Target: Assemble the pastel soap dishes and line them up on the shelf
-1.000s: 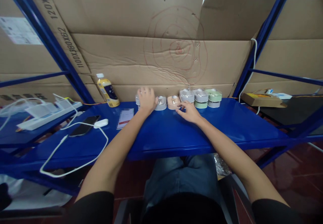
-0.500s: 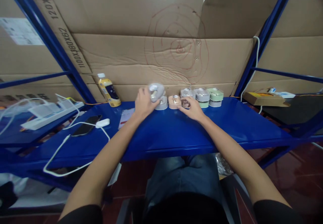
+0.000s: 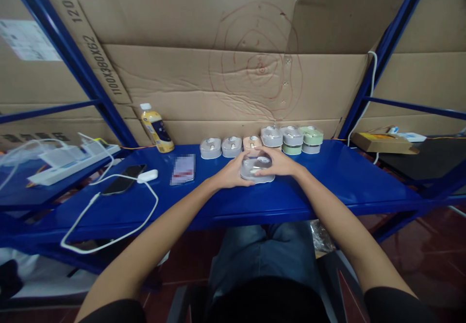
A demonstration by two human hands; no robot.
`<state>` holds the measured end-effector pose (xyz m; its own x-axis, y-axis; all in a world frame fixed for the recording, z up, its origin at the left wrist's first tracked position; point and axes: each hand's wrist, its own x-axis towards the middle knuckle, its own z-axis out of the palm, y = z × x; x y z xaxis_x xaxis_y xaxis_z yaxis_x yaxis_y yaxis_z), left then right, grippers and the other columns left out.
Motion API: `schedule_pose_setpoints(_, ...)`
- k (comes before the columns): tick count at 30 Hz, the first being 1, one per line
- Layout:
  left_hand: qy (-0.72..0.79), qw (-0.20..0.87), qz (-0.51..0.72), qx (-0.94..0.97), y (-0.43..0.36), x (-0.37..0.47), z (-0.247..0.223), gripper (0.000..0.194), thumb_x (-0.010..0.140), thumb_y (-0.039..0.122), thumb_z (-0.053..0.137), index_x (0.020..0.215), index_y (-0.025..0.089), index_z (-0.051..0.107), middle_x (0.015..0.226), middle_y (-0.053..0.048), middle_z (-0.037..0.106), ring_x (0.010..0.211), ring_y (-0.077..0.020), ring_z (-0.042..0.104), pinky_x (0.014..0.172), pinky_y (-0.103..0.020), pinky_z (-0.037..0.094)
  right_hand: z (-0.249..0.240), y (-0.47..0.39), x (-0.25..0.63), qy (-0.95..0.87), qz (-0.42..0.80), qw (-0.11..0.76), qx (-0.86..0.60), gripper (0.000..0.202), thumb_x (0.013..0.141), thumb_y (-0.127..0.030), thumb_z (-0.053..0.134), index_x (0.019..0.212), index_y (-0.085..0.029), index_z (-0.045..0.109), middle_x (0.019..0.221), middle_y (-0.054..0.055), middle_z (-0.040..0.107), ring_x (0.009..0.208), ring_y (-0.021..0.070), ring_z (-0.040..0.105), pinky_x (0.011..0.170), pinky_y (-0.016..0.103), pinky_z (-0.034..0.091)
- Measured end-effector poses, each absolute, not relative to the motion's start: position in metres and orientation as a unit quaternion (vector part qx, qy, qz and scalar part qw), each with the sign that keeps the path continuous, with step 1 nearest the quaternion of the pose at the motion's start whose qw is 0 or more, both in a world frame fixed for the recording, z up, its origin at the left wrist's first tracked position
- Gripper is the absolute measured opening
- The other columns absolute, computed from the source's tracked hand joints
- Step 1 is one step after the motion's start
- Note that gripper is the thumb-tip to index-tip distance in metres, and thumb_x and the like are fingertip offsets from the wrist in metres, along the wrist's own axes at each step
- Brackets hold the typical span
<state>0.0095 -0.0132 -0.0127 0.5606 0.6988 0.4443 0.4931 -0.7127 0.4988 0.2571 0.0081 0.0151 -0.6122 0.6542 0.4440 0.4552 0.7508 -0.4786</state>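
Observation:
My left hand [image 3: 233, 173] and my right hand [image 3: 281, 162] are both wrapped round a rounded grey box with a clear lid [image 3: 254, 166], one from each side. It is low over the blue tabletop, in front of a row of similar small boxes; whether it touches the table I cannot tell. Behind my hands the row has two single grey boxes [image 3: 210, 147] at its left and a peach box [image 3: 252, 143], partly covered by my fingers. On the right are stacks, topped by a grey box [image 3: 271, 136], another grey box [image 3: 291, 135] and a green box [image 3: 311, 134].
A yellow drink bottle [image 3: 157, 128] stands at the back left. Nearer lie a blurred card-like item [image 3: 183, 169], a dark phone [image 3: 124, 179] and a white cable [image 3: 74, 226]. A power strip [image 3: 73, 167] is far left, an open carton [image 3: 382, 143] far right.
A grey box held tilted above the row in my left hand is gone from there. Both hands now grip a grey box nearer me. My right hand has left the boxes in the row.

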Motion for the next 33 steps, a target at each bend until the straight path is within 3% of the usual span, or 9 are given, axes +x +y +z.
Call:
schedule_pose_setpoints(2, 0.356, 0.141, 0.305, 0.872, -0.013, 0.006, -0.014, 0.103, 0.071, 0.051, 0.086, 0.156, 0.021, 0.036, 0.150, -0.019, 0.052, 0.138, -0.0398, 0.053, 0.115, -0.060, 0.042, 0.017, 0.015, 0.267, -0.857, 0.169, 0.339, -0.349, 0.084, 0.072, -0.058, 0.085, 0.143, -0.021, 0.058, 0.129, 0.013, 0.070, 0.115, 0.0327, 0.067, 0.101, 0.051, 0.054)
schedule_pose_setpoints(6, 0.347, 0.098, 0.254, 0.897, -0.018, 0.006, -0.015, 0.058, 0.089, 0.051, 0.070, 0.139, 0.023, 0.063, 0.143, -0.015, 0.054, 0.140, -0.0350, 0.051, 0.120, -0.053, 0.040, 0.018, 0.032, 0.289, -0.802, 0.169, 0.400, -0.411, 0.067, 0.081, -0.057, 0.077, 0.135, -0.020, 0.063, 0.124, 0.013, 0.071, 0.111, 0.0325, 0.067, 0.099, 0.052, 0.055)
schedule_pose_setpoints(9, 0.349, 0.085, 0.256, 0.898, -0.019, 0.007, -0.015, 0.047, 0.094, 0.051, 0.064, 0.131, 0.024, 0.071, 0.145, -0.014, 0.051, 0.143, -0.0344, 0.048, 0.123, -0.053, 0.038, 0.016, 0.040, 0.296, -0.769, 0.159, 0.417, -0.459, 0.065, 0.081, -0.058, 0.076, 0.132, -0.020, 0.064, 0.118, 0.013, 0.072, 0.108, 0.0330, 0.067, 0.095, 0.053, 0.056)
schedule_pose_setpoints(14, 0.382, 0.061, 0.343, 0.856, -0.008, -0.001, -0.012, 0.047, 0.099, 0.051, 0.054, 0.131, 0.021, 0.070, 0.141, -0.014, 0.055, 0.140, -0.0341, 0.050, 0.122, -0.054, 0.039, 0.016, 0.040, 0.295, -0.755, 0.159, 0.416, -0.481, 0.069, 0.078, -0.063, 0.076, 0.131, -0.019, 0.065, 0.119, 0.013, 0.072, 0.109, 0.0332, 0.067, 0.097, 0.051, 0.055)
schedule_pose_setpoints(19, 0.454, 0.024, 0.456, 0.765, -0.003, -0.015, -0.007, 0.045, 0.100, 0.049, 0.052, 0.131, 0.019, 0.066, 0.135, -0.015, 0.056, 0.133, -0.0313, 0.055, 0.120, -0.054, 0.041, 0.018, 0.042, 0.297, -0.731, 0.139, 0.470, -0.475, 0.070, 0.081, -0.065, 0.073, 0.135, -0.022, 0.063, 0.129, 0.013, 0.070, 0.116, 0.0345, 0.066, 0.104, 0.056, 0.051)
schedule_pose_setpoints(24, 0.396, 0.047, 0.357, 0.845, -0.018, -0.005, -0.008, 0.047, 0.098, 0.050, 0.057, 0.134, 0.022, 0.063, 0.144, -0.015, 0.050, 0.141, -0.0334, 0.049, 0.121, -0.054, 0.039, 0.021, 0.038, 0.295, -0.761, 0.139, 0.487, -0.406, 0.068, 0.080, -0.060, 0.077, 0.137, -0.025, 0.064, 0.135, 0.012, 0.069, 0.122, 0.0343, 0.065, 0.107, 0.056, 0.050)
schedule_pose_setpoints(26, 0.376, 0.064, 0.317, 0.868, -0.023, 0.003, -0.011, 0.053, 0.096, 0.052, 0.060, 0.142, 0.024, 0.057, 0.149, -0.014, 0.048, 0.142, -0.0337, 0.048, 0.121, -0.054, 0.039, 0.022, 0.034, 0.294, -0.798, 0.154, 0.462, -0.355, 0.072, 0.076, -0.057, 0.081, 0.139, -0.026, 0.064, 0.140, 0.012, 0.066, 0.127, 0.0341, 0.063, 0.110, 0.055, 0.048)
schedule_pose_setpoints(30, 0.364, 0.097, 0.316, 0.870, -0.021, 0.011, -0.021, 0.085, 0.086, 0.052, 0.074, 0.156, 0.023, 0.035, 0.152, -0.017, 0.049, 0.142, -0.0361, 0.050, 0.120, -0.055, 0.041, 0.020, 0.029, 0.287, -0.869, 0.173, 0.371, -0.277, 0.079, 0.068, -0.054, 0.089, 0.139, -0.027, 0.066, 0.137, 0.009, 0.069, 0.125, 0.0333, 0.065, 0.108, 0.054, 0.051)
schedule_pose_setpoints(33, 0.366, 0.125, 0.352, 0.852, -0.013, 0.014, -0.026, 0.098, 0.077, 0.051, 0.084, 0.156, 0.022, 0.032, 0.155, -0.019, 0.048, 0.143, -0.0388, 0.049, 0.119, -0.057, 0.041, 0.016, 0.029, 0.278, -0.898, 0.167, 0.318, -0.253, 0.081, 0.064, -0.052, 0.092, 0.137, -0.029, 0.067, 0.134, 0.007, 0.071, 0.123, 0.0324, 0.066, 0.109, 0.053, 0.051)
